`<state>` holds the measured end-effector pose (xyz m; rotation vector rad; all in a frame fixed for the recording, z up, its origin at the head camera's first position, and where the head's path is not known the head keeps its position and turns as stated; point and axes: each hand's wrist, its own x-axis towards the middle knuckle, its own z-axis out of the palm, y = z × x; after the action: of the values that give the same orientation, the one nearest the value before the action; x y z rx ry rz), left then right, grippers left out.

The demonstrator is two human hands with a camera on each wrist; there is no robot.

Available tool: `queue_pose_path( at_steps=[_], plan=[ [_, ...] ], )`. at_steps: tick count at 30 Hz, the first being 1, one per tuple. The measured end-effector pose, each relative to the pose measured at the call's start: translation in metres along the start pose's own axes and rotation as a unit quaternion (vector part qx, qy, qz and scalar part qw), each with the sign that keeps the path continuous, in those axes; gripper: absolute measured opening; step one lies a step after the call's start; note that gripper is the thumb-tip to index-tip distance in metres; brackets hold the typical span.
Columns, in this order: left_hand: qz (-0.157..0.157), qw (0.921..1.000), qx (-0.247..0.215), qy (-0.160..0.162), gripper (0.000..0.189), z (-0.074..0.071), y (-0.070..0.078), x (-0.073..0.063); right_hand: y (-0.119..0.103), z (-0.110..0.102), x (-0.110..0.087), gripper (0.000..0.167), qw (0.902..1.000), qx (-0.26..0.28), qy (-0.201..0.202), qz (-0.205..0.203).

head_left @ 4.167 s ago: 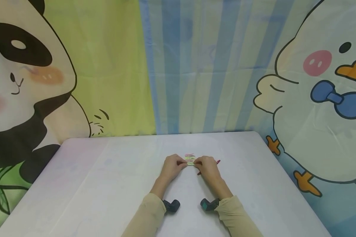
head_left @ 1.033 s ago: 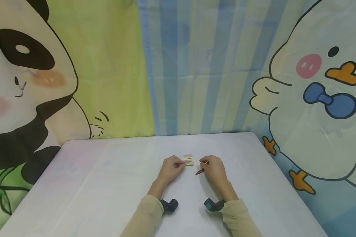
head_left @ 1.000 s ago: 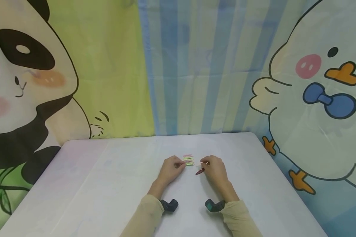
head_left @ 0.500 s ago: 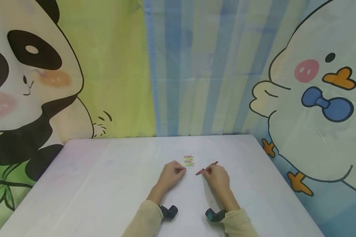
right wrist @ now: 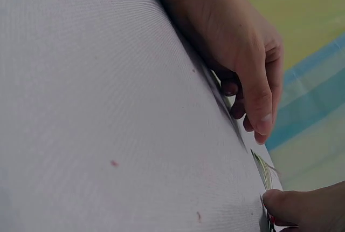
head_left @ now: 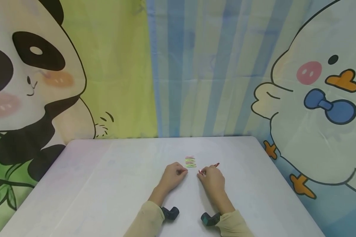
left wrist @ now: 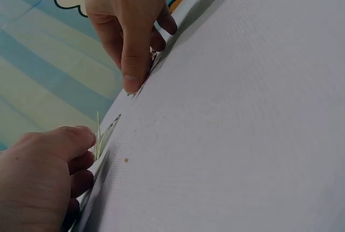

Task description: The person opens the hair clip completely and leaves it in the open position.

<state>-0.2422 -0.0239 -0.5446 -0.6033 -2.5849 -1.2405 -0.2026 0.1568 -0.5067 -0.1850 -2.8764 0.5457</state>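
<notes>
1. Left hand: fingers loosely curled, grip released; tips just short of the pink-and-green strips.
2. Right hand: thumb and index pinching red strips near their left end; part hidden under the hand.
3. Pink-and-green strips: laid in rows on white table, just beyond the hands, between them.
4. Wrist cameras below beige sleeves' cuffs, inner side.

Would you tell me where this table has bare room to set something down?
Bare table lies from the left hand to the left edge, the right hand to the right edge, and the coloured strips to the far edge. It is crowded around the hands, strips and held red item.
</notes>
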Motion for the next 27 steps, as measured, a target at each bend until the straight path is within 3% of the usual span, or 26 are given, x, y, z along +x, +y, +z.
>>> queue_pose_path(
  at_steps=[7,13,23,27],
  plan=[
    [0.001,0.9999,0.007,-0.01,0.007,0.002,0.001,0.001,0.003,0.001,-0.002,0.017,0.9995,0.008,0.01,-0.029],
    [0.01,0.9992,0.031,-0.023,0.009,0.004,0.001,0.001,0.005,-0.001,-0.001,0.017,0.9987,0.024,-0.006,-0.044],
    [0.06,0.9972,0.041,-0.02,0.013,0.012,0.004,0.007,0.021,-0.015,0.003,0.022,0.9961,0.041,-0.043,-0.065],
    [0.066,0.9959,0.048,-0.04,0.018,0.02,0.005,0.011,0.028,-0.018,0.005,0.02,0.9951,0.05,-0.053,-0.067]
  ],
)
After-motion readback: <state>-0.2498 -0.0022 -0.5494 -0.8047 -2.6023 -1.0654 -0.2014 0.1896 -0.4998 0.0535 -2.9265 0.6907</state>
